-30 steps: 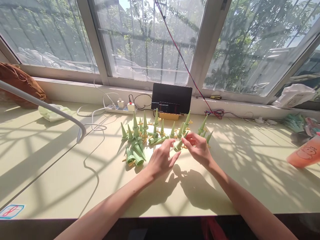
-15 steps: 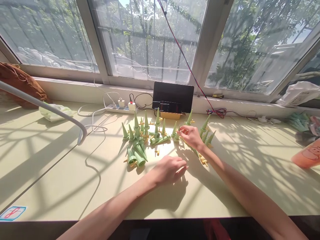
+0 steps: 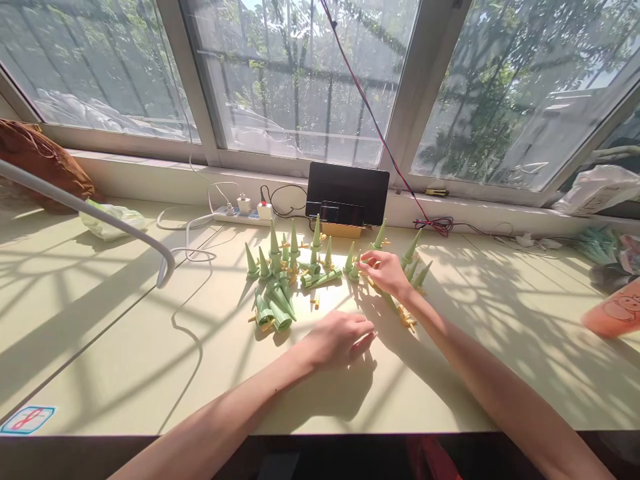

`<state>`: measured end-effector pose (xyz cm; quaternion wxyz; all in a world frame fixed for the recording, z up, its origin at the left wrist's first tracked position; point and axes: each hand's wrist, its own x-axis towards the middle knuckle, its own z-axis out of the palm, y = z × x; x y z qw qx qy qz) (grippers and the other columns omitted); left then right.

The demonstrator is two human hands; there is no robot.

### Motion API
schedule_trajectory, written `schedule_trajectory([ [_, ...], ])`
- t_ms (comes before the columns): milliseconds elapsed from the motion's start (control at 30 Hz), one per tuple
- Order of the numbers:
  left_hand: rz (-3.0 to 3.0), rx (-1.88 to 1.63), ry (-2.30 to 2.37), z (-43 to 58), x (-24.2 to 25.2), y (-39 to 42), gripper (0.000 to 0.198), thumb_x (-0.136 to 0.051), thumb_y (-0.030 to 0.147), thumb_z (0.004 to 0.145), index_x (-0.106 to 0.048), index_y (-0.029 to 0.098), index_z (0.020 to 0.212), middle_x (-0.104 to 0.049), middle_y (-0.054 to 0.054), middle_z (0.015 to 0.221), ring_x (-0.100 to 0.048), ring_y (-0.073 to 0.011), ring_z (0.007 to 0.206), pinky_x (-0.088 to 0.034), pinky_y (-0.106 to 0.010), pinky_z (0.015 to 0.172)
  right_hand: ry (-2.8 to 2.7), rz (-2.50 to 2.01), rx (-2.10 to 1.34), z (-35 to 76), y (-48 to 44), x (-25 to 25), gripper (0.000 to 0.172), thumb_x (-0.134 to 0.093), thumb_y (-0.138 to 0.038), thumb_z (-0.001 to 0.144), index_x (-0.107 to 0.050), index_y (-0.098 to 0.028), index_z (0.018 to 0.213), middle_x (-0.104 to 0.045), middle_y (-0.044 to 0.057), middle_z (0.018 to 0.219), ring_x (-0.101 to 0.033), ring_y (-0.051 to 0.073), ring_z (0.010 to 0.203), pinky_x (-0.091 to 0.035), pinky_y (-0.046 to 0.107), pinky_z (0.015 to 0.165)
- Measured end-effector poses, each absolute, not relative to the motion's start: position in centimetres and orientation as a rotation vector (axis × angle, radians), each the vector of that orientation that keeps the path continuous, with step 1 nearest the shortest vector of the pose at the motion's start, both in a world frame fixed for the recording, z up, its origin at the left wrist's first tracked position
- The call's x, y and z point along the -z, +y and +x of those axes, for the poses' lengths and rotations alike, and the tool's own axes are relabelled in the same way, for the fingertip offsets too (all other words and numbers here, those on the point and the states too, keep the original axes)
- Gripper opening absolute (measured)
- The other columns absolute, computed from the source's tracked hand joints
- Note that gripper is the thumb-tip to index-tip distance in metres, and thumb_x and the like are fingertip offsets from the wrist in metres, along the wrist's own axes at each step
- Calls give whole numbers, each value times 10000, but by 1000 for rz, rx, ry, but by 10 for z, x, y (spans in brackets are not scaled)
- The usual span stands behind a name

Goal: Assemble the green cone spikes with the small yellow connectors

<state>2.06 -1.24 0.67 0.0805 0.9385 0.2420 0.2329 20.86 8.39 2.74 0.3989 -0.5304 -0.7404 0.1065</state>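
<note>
My right hand [image 3: 384,270] is over the far middle of the table, its thumb and fingertips closed in a pinch at the side of an upright green cone-shaped spike [image 3: 355,272]. The exact grip is partly hidden by the fingers. My left hand [image 3: 343,339] rests on the tabletop nearer to me, fingers loosely bent, thumb apart, nothing visible in it. More green spikes [image 3: 274,250] stand upright to the left, with several hollow ones [image 3: 280,310] lying on their sides before them. A small yellow T-shaped piece [image 3: 317,302] lies between the groups.
Behind the spikes a black tablet [image 3: 347,193] leans on a stand. A power strip [image 3: 245,212] with plugs and white cables is at the back left. A grey metal tube [image 3: 100,217] crosses the left side. An orange cup [image 3: 614,312] stands at the right.
My right hand has shifted very slightly right, and more of the spike beside its fingertips shows. My left hand stays in place. The view has tilted slightly.
</note>
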Motion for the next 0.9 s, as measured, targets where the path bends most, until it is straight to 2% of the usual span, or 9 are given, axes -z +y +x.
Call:
schedule_trajectory([
  [200, 2788, -690, 725, 20, -5, -12, 234, -442, 172, 942, -635, 169, 809, -641, -18, 731, -523, -116, 566, -350, -258, 521, -1905, -1300, -154, 206, 63, -31, 214, -592, -319, 899, -715, -147, 864, -675, 20, 669, -510, 117, 520, -398, 253, 596],
  [300, 2799, -685, 737, 20, -3, -11, 215, -460, 130, 894, -588, 166, 725, -595, -8, 666, -478, -113, 529, -331, -261, 505, -2156, -1263, -115, 196, 51, -26, 163, -567, -242, 921, -697, -149, 893, -666, 19, 678, -548, 133, 579, -379, 239, 607],
  [400, 2823, -669, 756, 21, -2, -11, 229, -462, 112, 858, -503, 169, 640, -527, 7, 600, -402, -102, 480, -292, -264, 485, -2367, -1397, -74, 183, 43, -24, 186, -540, -199, 953, -681, -172, 1070, -697, 38, 742, -596, 158, 639, -342, 232, 586],
  [633, 2805, -640, 764, 19, 0, -9, 203, -485, 86, 806, -427, 175, 633, -495, 26, 598, -339, -91, 474, -243, -266, 474, -2624, -1507, 138, 159, 54, -34, 379, -451, -188, 1002, -541, -189, 1370, -731, 84, 833, -670, 212, 702, -355, 256, 578],
  [767, 2798, -595, 758, 19, -1, -9, 180, -518, 69, 753, -426, 174, 638, -498, 31, 611, -334, -88, 479, -238, -265, 476, -2709, -1491, 204, 149, 62, -36, 385, -453, -187, 997, -549, -179, 1370, -736, 101, 870, -686, 229, 711, -379, 270, 570],
  [900, 2795, -547, 752, 19, -3, -10, 161, -527, 60, 729, -448, 177, 653, -506, 26, 625, -373, -95, 499, -243, -265, 474, -2772, -1471, 227, 144, 62, -36, 285, -480, -166, 964, -635, -154, 1203, -729, 101, 855, -682, 233, 699, -388, 271, 562],
])
